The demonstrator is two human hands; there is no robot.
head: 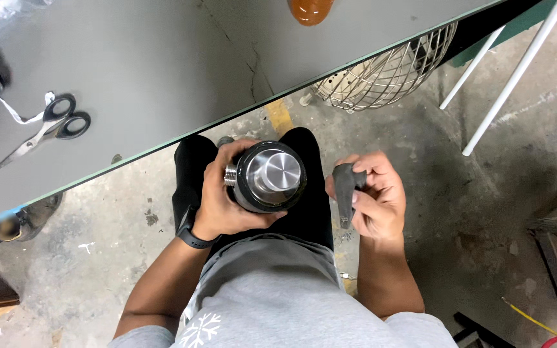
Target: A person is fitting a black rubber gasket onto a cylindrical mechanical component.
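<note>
The left hand is wrapped around a round black-and-steel canister over the lap, its shiny end facing up at the camera. Just beside it, the right hand pinches a dark grey rubbery handle piece, long axis upright. Beyond, steel scissors lie well back from the grey worktop edge.

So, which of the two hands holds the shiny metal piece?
The left hand holds the round steel cylinder; the right hand holds only a dark grey rubber piece.

One steel flask and one dark handle piece are held. One pair of scissors is seen on the table, near its left edge. One wire fan guard is counted beneath the table's near edge.
</note>
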